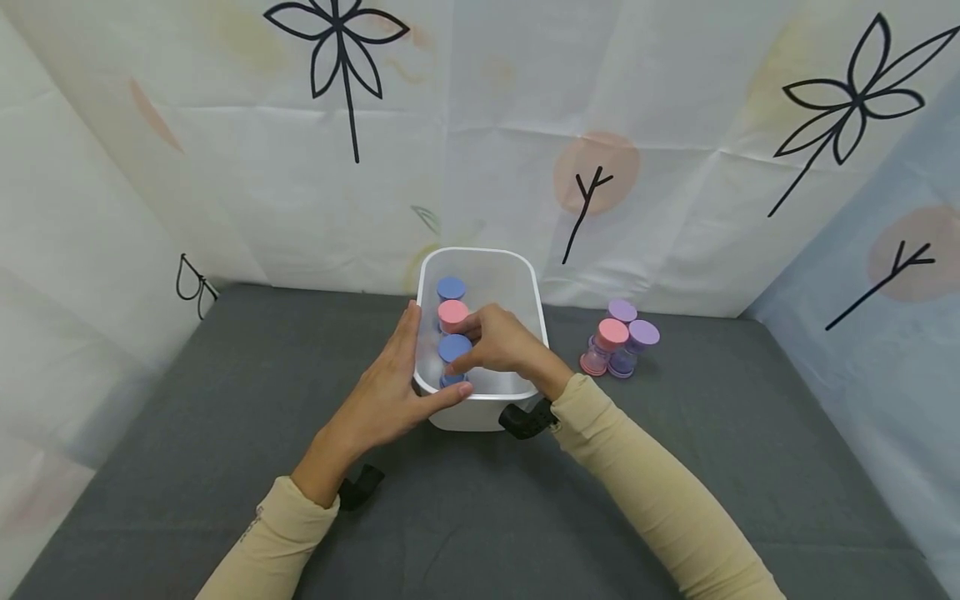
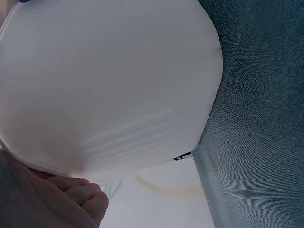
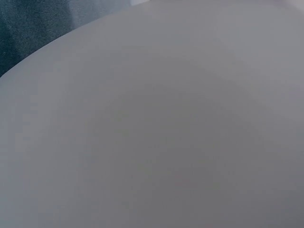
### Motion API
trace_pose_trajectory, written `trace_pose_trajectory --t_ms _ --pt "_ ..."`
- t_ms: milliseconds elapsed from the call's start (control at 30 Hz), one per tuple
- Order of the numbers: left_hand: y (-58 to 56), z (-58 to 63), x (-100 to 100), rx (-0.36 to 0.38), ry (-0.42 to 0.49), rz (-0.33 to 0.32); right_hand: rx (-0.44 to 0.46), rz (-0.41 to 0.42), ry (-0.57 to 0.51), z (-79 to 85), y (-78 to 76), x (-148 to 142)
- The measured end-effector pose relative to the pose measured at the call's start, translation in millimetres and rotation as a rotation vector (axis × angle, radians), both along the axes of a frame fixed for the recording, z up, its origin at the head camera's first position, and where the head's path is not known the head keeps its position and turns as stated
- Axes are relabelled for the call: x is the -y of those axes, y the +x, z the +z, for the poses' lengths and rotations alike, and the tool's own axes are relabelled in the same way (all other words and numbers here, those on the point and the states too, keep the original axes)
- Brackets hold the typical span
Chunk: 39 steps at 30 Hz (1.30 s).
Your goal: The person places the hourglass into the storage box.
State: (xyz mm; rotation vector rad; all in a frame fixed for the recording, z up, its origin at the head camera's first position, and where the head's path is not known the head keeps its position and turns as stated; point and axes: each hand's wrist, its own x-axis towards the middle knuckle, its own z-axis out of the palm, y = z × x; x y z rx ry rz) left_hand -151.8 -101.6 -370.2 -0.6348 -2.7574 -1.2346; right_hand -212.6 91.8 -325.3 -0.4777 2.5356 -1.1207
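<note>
Two bare hands are at work on an open white plastic bin point(image 1: 468, 417) with rounded corners. The right hand point(image 1: 506, 342) reaches down inside it, thumb and fingers closed in a pinch around the nearest piece, a blue-capped clear timer shaped like an hourglass point(image 1: 454, 347). The left hand point(image 1: 382, 392) is spread at the near left corner, its nearly straight fingers along the outer wall and its thumb stretched across by the front rim.

Behind the pinched timer, in line along the bin's left side, stand a pink-capped timer point(image 1: 452, 313) and another blue-capped timer point(image 1: 450, 288). To the right of the bin, on the dark grey woven cloth point(image 1: 450, 533), stands a close cluster: a pink-ended see-through timer point(image 1: 612, 333) and two purple-capped timers point(image 1: 643, 334).

The bin's plastic looks smooth, with faint ridges low on its side in the left wrist view. The right fingertips are partly hidden behind the blue cap, and the bodies of the far timers barely show. The rear purple one is mostly covered. The right wrist view is filled by blurred pale plastic.
</note>
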Motion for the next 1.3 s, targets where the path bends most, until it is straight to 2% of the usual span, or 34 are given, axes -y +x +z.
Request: trace_pose_trajectory --t_ms 233,533,867,1100,1300 --pt "-0.1 0.0 -0.4 0.003 -0.002 0.002 -0.018 -0.035 0.076 0.6 -0.8 0.9" --pt "-0.3 0.3 -0.1 0.007 0.007 -0.002 -0.117 -0.074 0.211 -1.6 -2.8 5.9" --pt "-0.3 0.2 -0.1 0.001 0.010 -0.001 -0.047 -0.087 0.149 1.1 -2.5 3.4" --pt "0.2 0.8 -0.7 0.012 0.006 0.001 -0.109 -0.092 0.204 0.4 -1.7 5.7" --pt "0.6 0.0 -1.2 0.014 0.002 0.003 -0.112 -0.119 0.186 -0.5 1.2 4.9"
